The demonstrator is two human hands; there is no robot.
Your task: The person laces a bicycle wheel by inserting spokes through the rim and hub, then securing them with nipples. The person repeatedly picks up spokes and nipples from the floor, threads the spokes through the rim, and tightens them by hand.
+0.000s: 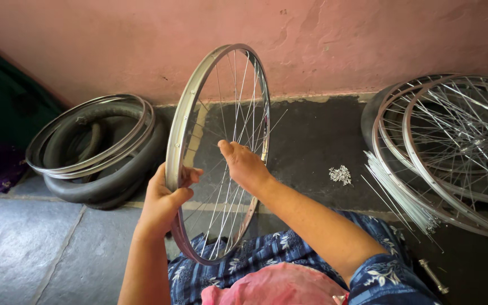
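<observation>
Silver spoked bicycle wheel rim [183, 118], upright at centre, steadied for spoke work: left hand [165, 197] clenches its edge at 8 o'clock. Right hand [244, 165] reaches among thin steel spokes [230, 186], grip indiscernible; loose spokes [396, 197] lie at 3 o'clock.

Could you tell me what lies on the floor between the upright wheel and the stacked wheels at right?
In the head view, a small heap of silvery spoke nipples on dark floor.

Parts out of sight

The spoked wheels [458, 152] are cut off by the right edge; the right hand's [245, 165] fingertips are hidden behind the wheel rim's [177, 133] spokes.
</observation>
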